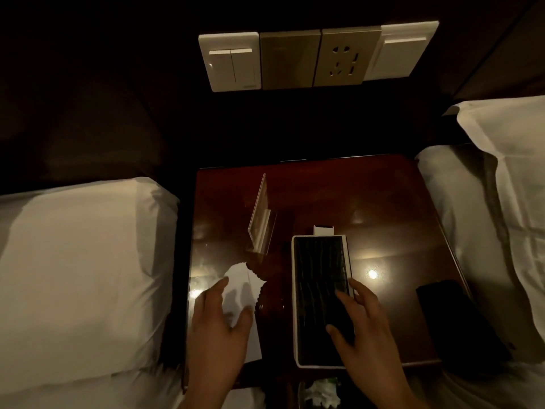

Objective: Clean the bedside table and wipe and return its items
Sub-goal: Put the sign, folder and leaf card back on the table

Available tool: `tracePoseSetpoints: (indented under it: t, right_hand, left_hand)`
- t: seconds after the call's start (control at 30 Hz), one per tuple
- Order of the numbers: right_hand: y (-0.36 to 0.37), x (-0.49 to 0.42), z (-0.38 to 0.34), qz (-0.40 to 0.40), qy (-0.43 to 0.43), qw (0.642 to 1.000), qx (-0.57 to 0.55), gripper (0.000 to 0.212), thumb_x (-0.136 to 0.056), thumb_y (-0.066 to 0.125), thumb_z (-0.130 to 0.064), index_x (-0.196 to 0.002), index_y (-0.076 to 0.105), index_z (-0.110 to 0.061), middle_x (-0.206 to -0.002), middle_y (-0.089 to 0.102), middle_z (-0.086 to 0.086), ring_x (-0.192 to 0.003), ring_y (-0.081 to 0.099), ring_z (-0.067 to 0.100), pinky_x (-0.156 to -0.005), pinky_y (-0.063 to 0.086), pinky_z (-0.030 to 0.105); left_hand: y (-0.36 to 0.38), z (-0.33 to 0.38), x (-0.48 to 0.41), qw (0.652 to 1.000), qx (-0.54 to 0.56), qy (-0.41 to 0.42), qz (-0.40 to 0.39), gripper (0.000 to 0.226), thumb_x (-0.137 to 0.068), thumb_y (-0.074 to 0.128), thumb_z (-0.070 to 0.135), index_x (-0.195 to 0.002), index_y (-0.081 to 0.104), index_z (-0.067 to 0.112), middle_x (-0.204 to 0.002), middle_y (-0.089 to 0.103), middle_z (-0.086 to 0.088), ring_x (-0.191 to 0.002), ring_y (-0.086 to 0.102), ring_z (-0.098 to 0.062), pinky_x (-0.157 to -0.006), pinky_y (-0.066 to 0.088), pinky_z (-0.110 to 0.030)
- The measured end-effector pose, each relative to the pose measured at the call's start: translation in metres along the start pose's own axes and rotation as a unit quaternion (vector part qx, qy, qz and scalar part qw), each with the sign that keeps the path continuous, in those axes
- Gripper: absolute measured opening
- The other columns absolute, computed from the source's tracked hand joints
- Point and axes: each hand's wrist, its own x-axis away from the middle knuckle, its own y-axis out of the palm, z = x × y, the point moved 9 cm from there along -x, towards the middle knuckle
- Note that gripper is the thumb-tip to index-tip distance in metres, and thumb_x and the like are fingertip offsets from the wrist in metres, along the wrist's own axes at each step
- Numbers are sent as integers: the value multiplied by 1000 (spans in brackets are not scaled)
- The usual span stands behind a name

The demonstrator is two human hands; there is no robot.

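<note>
Head view over bedside table [368, 202]. Left hand [219, 326] spread open on white cloth [239, 278] at front left; right hand [362, 323] resting straight-fingered on dark tray [318, 270] at front middle.

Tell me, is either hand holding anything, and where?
Left hand presses flat on the white cloth. Right hand touches the white-rimmed black rectangular box, near right edge; grip unclear.
</note>
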Motion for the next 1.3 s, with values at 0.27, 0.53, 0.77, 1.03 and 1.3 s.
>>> tracePoseSetpoints:
  t: [0.27,0.53,0.77,1.03,1.3]
  right_hand:
    - [-1,-1,-4,16,8,999,29,67,-69,87,-21,-132,61,-23,-151,39,-4,-133,38,22,-96,51,41]
    - [14,-61,-98,4,-99,992,-75,83,-84,74,-32,-150,25,-40,-149,37,-19,-130,38,0,-100,39,20]
    - [25,-135,-142,-47,-138,984,-103,52,-93,60,-16,-140,41,-26,-121,61,0,-100,63,17,-76,56,35]
    - [30,-201,-120,-78,-27,969,-235,18,-89,71,-19,-106,70,-24,-97,71,-11,-93,68,10,-85,57,34]
    - [36,-204,-141,91,-61,977,-186,20,-92,66,-20,-112,68,-22,-99,70,-10,-80,62,-4,-65,46,7]
  left_hand:
    - [-11,66,-61,995,38,95,11,64,-91,66,37,-149,40,29,-146,51,5,-128,53,-14,-101,48,-36]
    - [10,83,-67,992,68,107,-10,41,-92,58,41,-133,51,42,-104,69,14,-84,64,7,-68,48,-15]
    - [15,92,-63,978,138,145,-61,44,-81,57,31,-122,62,45,-104,70,22,-93,65,8,-79,55,-15]
    - [-19,56,-116,987,104,123,4,42,-87,61,11,-123,62,33,-118,63,15,-101,60,6,-81,48,-10]
    - [4,62,-133,971,168,139,-96,59,-84,68,28,-135,46,48,-134,52,21,-118,53,9,-91,47,-14]
